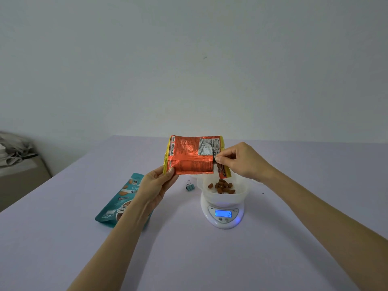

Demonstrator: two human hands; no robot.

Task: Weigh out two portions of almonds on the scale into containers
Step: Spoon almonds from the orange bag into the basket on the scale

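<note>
Teal printed pouch [117, 204] lies flat nr desk [294, 227] L edge. L hand [156, 183] pinches orange foil bag [191, 158] at its lower corner; R hand [241, 160] pinches its torn mouth above brown almonds [222, 185] in white plastic container [241, 196] on white digital scale [225, 221], mid-desk. Prob mid-pour; next: tip gently, watch readout.

A: Left first?
B: The left hand [156, 182] is raised, thumb flat on the near face of the orange bag [190, 157], fingers hidden behind, gripping its lower corner. Forearm bare.
A: Other one?
B: The right hand [241, 162] is knuckles-up, thumb and forefinger tips pinching the bag's opposite edge, other fingers curled behind the pinch. Forearm bare, entering from lower right.
A: Touching?
B: No, hands apart, bag between the fingertips.
</note>
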